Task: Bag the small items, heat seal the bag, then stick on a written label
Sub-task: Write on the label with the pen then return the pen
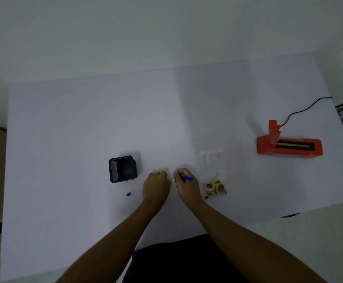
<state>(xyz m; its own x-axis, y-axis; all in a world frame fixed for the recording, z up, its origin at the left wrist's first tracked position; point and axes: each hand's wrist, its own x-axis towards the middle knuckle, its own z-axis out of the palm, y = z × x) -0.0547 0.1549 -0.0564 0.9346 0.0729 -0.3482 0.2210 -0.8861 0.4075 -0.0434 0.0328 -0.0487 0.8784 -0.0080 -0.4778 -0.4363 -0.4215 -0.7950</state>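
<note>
Head view: near the table's (64,201) front edge the right hand (187,187) grips a blue pen (188,178), long axis pointing right toward the small items (216,187) just beside it; the left hand (156,185) is curled, its hold unclear; the red sealer (289,147) stands farther right.

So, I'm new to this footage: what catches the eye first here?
The red heat sealer stands out at the far right of the table, its black cord trailing off. Centre front, the right hand grips a blue pen beside the left hand; a black mesh holder sits left of them.
</note>
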